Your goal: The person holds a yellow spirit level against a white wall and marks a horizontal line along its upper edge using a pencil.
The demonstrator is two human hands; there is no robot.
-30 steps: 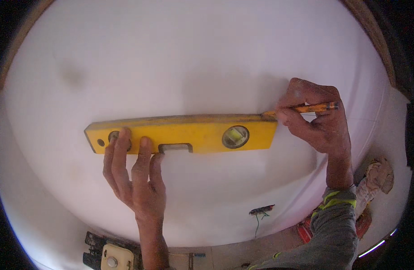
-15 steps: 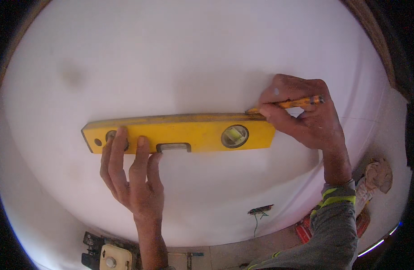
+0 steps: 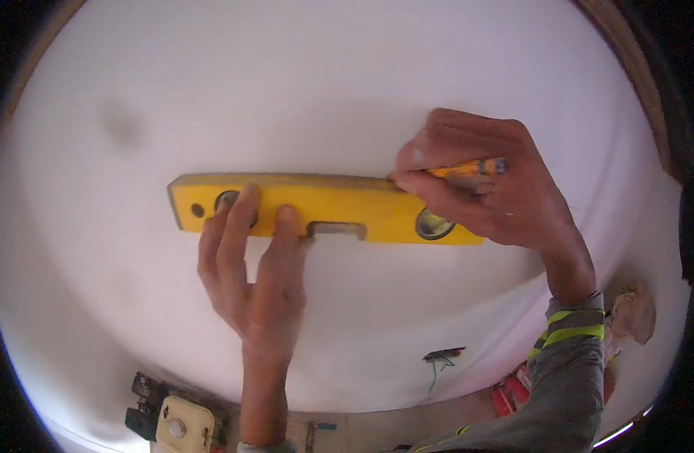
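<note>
A yellow spirit level [image 3: 339, 204] lies nearly level against the white wall. My left hand [image 3: 260, 279] holds it there, with fingertips pressed on its face near the left vial and the thumb by the cut-out in its lower edge. In my right hand [image 3: 487, 177] a yellow-orange pencil [image 3: 468, 168] is pinched, its point hidden by the fingers at the level's top edge. That hand covers the top right part of the level, and the right vial [image 3: 435, 223] shows partly beside the wrist.
Below the level, a dark wall opening [image 3: 444, 353] has thin green wires hanging out. At the lower left stands a machine with a cream-coloured tank [image 3: 185, 426]. Red objects [image 3: 511, 396] and a crumpled pale bundle [image 3: 632, 313] lie at the lower right.
The level and my left hand have shifted right and slightly up. My right hand with the pencil has moved left along the level's top edge.
</note>
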